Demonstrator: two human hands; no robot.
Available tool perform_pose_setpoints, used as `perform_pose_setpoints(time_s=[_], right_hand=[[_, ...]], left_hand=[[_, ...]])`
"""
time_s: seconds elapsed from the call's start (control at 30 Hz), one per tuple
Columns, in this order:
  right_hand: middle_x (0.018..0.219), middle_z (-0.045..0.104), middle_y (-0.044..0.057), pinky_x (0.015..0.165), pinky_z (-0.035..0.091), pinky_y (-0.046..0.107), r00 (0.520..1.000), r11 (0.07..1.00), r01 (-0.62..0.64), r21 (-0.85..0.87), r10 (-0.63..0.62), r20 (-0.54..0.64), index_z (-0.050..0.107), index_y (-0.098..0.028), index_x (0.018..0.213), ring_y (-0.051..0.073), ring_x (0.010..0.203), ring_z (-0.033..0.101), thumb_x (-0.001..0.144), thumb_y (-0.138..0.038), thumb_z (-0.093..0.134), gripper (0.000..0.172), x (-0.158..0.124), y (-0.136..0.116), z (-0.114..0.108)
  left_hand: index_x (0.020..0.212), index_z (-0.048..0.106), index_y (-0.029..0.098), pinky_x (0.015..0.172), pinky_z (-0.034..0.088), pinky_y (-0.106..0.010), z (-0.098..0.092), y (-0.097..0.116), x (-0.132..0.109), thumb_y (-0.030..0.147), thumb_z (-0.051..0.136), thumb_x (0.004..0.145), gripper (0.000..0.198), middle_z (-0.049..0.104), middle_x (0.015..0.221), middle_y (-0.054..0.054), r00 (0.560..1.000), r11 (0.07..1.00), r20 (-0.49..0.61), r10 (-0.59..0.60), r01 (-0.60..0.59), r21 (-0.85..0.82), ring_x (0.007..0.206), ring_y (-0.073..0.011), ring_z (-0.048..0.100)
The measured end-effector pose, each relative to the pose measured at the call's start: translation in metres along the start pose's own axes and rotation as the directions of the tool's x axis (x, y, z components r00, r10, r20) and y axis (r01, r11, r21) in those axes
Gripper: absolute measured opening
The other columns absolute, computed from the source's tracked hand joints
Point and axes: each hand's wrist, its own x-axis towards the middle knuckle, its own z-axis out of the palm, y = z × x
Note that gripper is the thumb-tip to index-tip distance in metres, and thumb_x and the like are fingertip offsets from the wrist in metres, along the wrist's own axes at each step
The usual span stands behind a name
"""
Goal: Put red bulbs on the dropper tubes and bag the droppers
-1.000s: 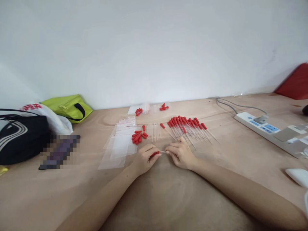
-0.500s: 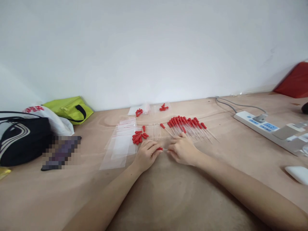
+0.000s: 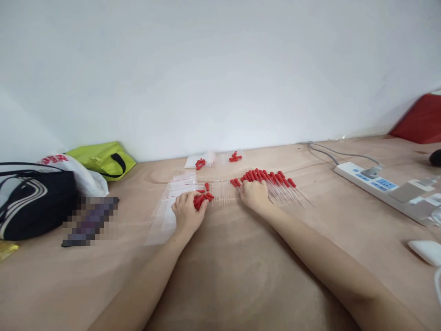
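I am seeing the left hand [image 3: 188, 214] curling its fingers onto the loose red bulbs [image 3: 204, 196] — whether it is pinching one, I cannot tell. The bulbs are lying just left of the bare glass tubes [image 3: 220, 191], touching that hand. The right hand [image 3: 254, 195] is resting palm-down and released just right of the tubes, fingertips on the bulb ends of the assembled droppers [image 3: 275, 183]. Tubes and droppers are running their long axes away from me. The clear bags [image 3: 172, 204] are lying left of the tubes, past the bulbs; the power strip [image 3: 377, 184] is sitting well right.

left hand [image 3: 188, 212] onto caps [image 3: 202, 198], right hand [image 3: 254, 194] forward
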Motion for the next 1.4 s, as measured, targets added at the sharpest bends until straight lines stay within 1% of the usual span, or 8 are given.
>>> perform_pose_setpoints(time_s=[0.23,0.5,0.67,0.77,1.0,1.13,1.3,1.4], right_hand=[[0.088,0.065,0.019,0.075,0.027,0.035,0.999,0.999,-0.043,0.004,0.043,0.002,0.056,-0.006,0.096,0.024,0.081,0.061,0.081,-0.024,0.040,0.028,0.004,-0.003,0.002],[0.085,0.065,0.017,0.075,0.027,0.036,0.997,0.997,-0.071,0.037,0.072,-0.029,0.051,-0.006,0.100,0.025,0.080,0.061,0.081,-0.034,0.044,0.035,0.007,-0.003,0.000],[0.091,0.065,0.013,0.076,0.027,0.037,0.998,0.998,0.011,0.068,-0.007,-0.057,0.062,-0.014,0.086,0.023,0.084,0.059,0.082,-0.033,0.041,0.029,0.011,-0.011,-0.002],[0.088,0.066,0.013,0.076,0.028,0.037,0.999,0.996,-0.019,0.090,0.022,-0.026,0.064,-0.014,0.084,0.022,0.081,0.060,0.079,-0.030,0.042,0.027,0.016,-0.022,0.003],[0.089,0.066,0.016,0.077,0.027,0.038,0.992,0.988,-0.101,0.115,0.091,0.090,0.065,-0.012,0.088,0.022,0.080,0.061,0.076,-0.020,0.044,0.026,0.029,-0.038,0.012],[0.088,0.065,0.018,0.078,0.027,0.038,0.990,0.993,-0.093,0.067,0.085,0.112,0.064,-0.011,0.090,0.023,0.081,0.061,0.079,-0.015,0.040,0.027,0.028,-0.042,0.011],[0.091,0.061,0.020,0.077,0.028,0.039,0.998,0.998,-0.017,0.054,0.020,-0.056,0.057,-0.006,0.093,0.024,0.083,0.057,0.083,-0.014,0.034,0.027,0.013,-0.031,0.007],[0.090,0.060,0.015,0.075,0.030,0.036,0.956,0.974,0.194,0.119,-0.161,-0.245,0.053,-0.009,0.090,0.023,0.084,0.054,0.087,-0.019,0.028,0.026,-0.004,-0.006,0.012]], left_hand=[[0.090,0.063,0.025,0.080,0.031,-0.039,0.005,-0.003,0.003,0.031,0.060,0.073,0.018,0.057,0.099,-0.006,0.994,0.994,0.022,0.111,-0.112,0.019,0.097,-0.0244,0.048],[0.090,0.065,0.025,0.078,0.030,-0.044,0.018,-0.003,0.010,0.024,0.057,0.077,0.016,0.060,0.102,-0.009,0.922,0.923,-0.034,0.385,-0.384,0.020,0.094,-0.0263,0.050],[0.080,0.066,0.024,0.077,0.032,-0.042,0.021,-0.003,0.011,0.020,0.055,0.078,0.012,0.063,0.093,-0.006,0.922,0.921,-0.043,0.386,-0.387,-0.035,0.090,-0.0237,0.052],[0.079,0.066,0.022,0.074,0.036,-0.038,0.021,-0.004,0.011,0.019,0.054,0.078,0.012,0.063,0.088,-0.005,0.914,0.910,-0.057,0.402,-0.405,-0.087,0.086,-0.0224,0.053],[0.081,0.054,0.018,0.076,0.043,-0.035,0.017,0.001,0.010,0.023,0.043,0.085,0.013,0.061,0.085,-0.006,0.875,0.831,-0.245,0.417,-0.477,-0.287,0.083,-0.0190,0.054],[0.090,0.044,0.019,0.070,0.048,-0.029,0.021,0.000,0.001,0.026,0.040,0.088,0.009,0.062,0.085,-0.005,0.903,0.775,-0.212,0.373,-0.429,-0.464,0.079,-0.0150,0.059],[0.101,0.041,0.019,0.066,0.050,-0.026,0.018,0.002,-0.010,0.035,0.044,0.086,0.022,0.062,0.086,-0.005,0.939,0.758,-0.109,0.326,-0.329,-0.563,0.078,-0.0148,0.062],[0.096,0.048,0.018,0.070,0.050,-0.027,0.010,0.009,-0.014,0.030,0.043,0.087,0.016,0.060,0.089,-0.006,0.935,0.762,-0.106,0.339,-0.339,-0.552,0.084,-0.0152,0.061]])
